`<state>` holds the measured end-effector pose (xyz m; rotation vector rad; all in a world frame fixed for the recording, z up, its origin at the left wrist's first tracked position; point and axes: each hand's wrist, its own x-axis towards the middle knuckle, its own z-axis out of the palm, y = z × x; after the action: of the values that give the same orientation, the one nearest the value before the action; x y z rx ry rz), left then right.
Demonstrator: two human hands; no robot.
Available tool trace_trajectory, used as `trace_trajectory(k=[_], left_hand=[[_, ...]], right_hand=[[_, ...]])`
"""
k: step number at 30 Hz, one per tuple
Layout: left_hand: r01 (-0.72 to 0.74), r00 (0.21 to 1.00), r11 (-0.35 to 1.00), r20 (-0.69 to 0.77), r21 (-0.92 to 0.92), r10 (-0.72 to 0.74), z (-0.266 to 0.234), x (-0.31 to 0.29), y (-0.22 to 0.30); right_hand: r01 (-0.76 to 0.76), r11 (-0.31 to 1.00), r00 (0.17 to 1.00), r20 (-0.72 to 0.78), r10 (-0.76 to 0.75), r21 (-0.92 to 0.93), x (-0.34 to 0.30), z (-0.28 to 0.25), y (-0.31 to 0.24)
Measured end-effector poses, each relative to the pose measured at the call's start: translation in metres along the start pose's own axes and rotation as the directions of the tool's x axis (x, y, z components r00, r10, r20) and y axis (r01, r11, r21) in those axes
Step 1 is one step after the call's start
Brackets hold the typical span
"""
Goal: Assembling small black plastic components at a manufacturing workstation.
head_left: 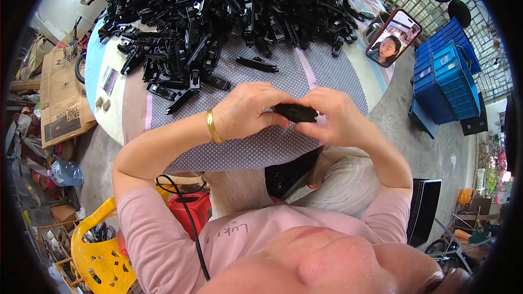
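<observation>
Above the table's near edge I hold a black plastic part [295, 113] between both hands. My left hand [249, 110], with a gold bangle at the wrist, pinches its left end between thumb and fingers. The thumb and fingers of my right hand [333, 117] close on its right end. Fingers hide both ends of the part, so its exact kind does not show. A single long black plastic part [257, 65] lies apart on the dotted cloth beyond my hands. Farther back a big heap of similar black parts [218, 16] covers the far side of the table.
The round table wears a striped, dotted cloth [229, 149]. A phone [393, 38] showing a person stands at its right edge. Blue crates [444, 79] are stacked on the right. A yellow plastic chair [101, 247] and a cardboard box [62, 95] are at left. A black cable [190, 228] crosses my side.
</observation>
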<state>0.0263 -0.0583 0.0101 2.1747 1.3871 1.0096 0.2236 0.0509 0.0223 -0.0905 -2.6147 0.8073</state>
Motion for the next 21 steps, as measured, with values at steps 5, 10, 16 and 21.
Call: trace_trajectory(k=[5, 10, 16, 21], left_hand=[[-0.152, 0.964, 0.982, 0.202, -0.115, 0.173, -0.009, 0.002, 0.001], [-0.075, 0.995, 0.961, -0.051, 0.268, 0.091, -0.014, 0.005, -0.022], [0.184, 0.983, 0.778, -0.108, 0.601, -0.149, -0.018, -0.003, -0.041], [0.182, 0.980, 0.930, -0.135, 0.318, -0.145, -0.012, 0.004, -0.025]], right_hand=[[-0.068, 0.998, 0.952, 0.301, 0.060, 0.015, -0.011, -0.026, -0.019], [-0.122, 0.980, 0.678, 0.708, 0.196, -0.155, -0.042, -0.035, -0.029], [-0.182, 0.974, 0.735, 0.639, 0.224, -0.132, -0.013, -0.054, -0.029], [-0.060, 0.886, 0.991, -0.134, -0.002, -0.459, 0.083, -0.050, 0.050]])
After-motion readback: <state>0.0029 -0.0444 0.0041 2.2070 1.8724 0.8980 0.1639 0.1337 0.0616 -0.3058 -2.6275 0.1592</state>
